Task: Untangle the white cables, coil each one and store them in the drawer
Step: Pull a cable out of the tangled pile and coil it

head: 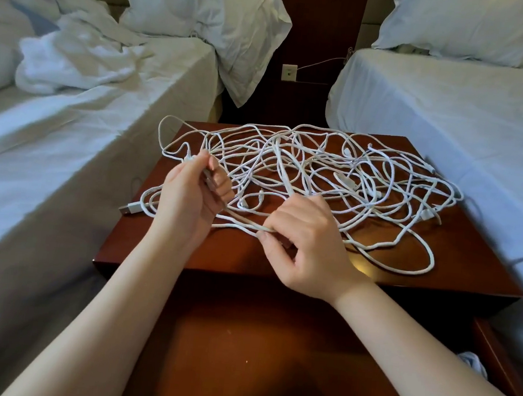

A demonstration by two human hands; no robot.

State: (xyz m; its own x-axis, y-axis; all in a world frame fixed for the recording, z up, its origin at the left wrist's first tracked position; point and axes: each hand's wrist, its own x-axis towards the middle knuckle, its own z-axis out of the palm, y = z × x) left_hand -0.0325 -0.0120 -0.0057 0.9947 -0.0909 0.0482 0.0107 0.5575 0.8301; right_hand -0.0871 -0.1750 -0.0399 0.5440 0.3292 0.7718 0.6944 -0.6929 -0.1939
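Loose tangle of thin white braided cables (319,178) sprawled in loops across top of reddish-brown wooden table (438,272), silver USB plug (128,209) poking past left edge. One strand lifted, pinched between my left hand (190,197) and right hand (307,243). Dark wooden drawer (240,339) below, pulled open.

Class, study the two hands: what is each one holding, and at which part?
The white cables. The left hand grips a strand lifted at the tangle's left edge; the right hand pinches a strand mid-length, at the near edge.
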